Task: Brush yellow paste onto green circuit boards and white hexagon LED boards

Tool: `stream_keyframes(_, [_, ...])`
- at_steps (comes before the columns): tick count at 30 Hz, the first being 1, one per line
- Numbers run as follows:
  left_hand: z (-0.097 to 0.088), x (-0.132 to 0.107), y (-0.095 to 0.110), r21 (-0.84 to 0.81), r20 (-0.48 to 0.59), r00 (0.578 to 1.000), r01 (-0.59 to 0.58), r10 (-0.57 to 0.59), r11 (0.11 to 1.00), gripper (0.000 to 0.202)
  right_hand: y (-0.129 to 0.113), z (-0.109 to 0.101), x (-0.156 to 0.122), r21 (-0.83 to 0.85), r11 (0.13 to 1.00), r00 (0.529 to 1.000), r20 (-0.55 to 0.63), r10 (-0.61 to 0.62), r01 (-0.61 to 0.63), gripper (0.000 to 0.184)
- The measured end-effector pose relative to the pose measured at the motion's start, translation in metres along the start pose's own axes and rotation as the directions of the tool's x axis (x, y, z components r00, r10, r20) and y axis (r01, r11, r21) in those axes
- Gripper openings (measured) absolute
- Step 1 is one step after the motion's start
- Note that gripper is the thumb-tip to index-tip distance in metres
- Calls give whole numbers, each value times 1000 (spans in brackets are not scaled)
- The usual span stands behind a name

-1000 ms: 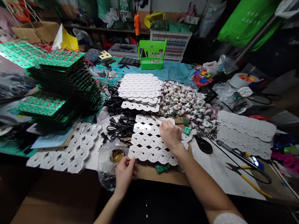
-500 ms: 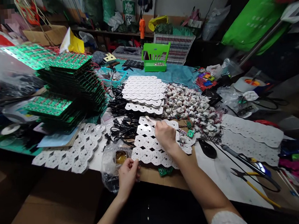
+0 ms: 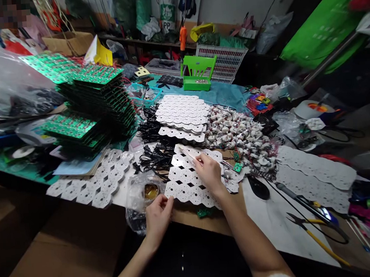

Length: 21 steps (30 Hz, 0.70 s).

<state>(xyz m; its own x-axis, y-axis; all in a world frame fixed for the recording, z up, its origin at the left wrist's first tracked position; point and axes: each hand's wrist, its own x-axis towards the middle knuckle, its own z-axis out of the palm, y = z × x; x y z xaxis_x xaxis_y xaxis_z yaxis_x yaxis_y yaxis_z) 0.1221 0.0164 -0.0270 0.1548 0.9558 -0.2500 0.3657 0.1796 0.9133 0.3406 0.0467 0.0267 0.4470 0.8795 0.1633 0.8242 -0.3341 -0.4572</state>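
Note:
A white panel of hexagonal circuit boards (image 3: 187, 176) lies in front of me on a piece of cardboard (image 3: 206, 219). My left hand (image 3: 158, 216) pinches the panel's near left corner. My right hand (image 3: 209, 170) rests on the panel's middle and is closed on a thin stick-like tool (image 3: 187, 153) whose tip points to the far left over the boards. A small green circuit board (image 3: 204, 213) lies just below the panel's near edge.
Stacks of green circuit boards (image 3: 90, 98) rise at the left, more white panels (image 3: 183, 111) behind. A heap of small white parts with wires (image 3: 238, 134) sits at the right. Black cables (image 3: 153, 157), a bagged tin (image 3: 144, 194), a soldering iron (image 3: 298, 198) and yellow-handled cutters (image 3: 315, 235) surround the panel.
The view has drifted, so everything sits slightly right and lower. My right hand has shifted a little along the panel with the tool; my left hand keeps its pinch.

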Motion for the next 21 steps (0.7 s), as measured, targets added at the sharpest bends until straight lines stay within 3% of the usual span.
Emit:
stream_keyframes(3, [-5,-8,9,181,-69,983,-152,167,972,35,20,-12,-26,225,974,996,-87,28,-8,22])
stream_keyframes(5, [-7,-14,13,201,-63,983,-157,173,967,34,31,-21,-43,319,948,992,-118,52,-12,25])
stream_keyframes(8, [-7,-22,19,86,-42,990,-134,138,987,33,45,-35,-63,463,885,984,-127,124,-51,30])
stream_keyframes(11, [-4,-25,26,-119,-37,989,-149,146,982,29,54,-52,-81,660,748,982,-81,170,-75,31])
stream_keyframes(13, [-1,-26,32,-307,-9,996,-87,89,948,29,58,-65,-94,753,653,986,-32,162,-82,29])
stream_keyframes(16, [-1,-29,43,-582,75,996,85,-51,809,32,60,-88,-113,825,563,993,-18,116,-51,23])
stream_keyframes(19, [-12,-33,57,-682,129,979,204,-159,702,29,58,-111,-134,877,479,998,-58,18,42,15])
stream_keyframes(21, [-23,-31,69,-702,147,971,237,-189,671,28,52,-125,-148,880,468,996,-82,-18,81,11])
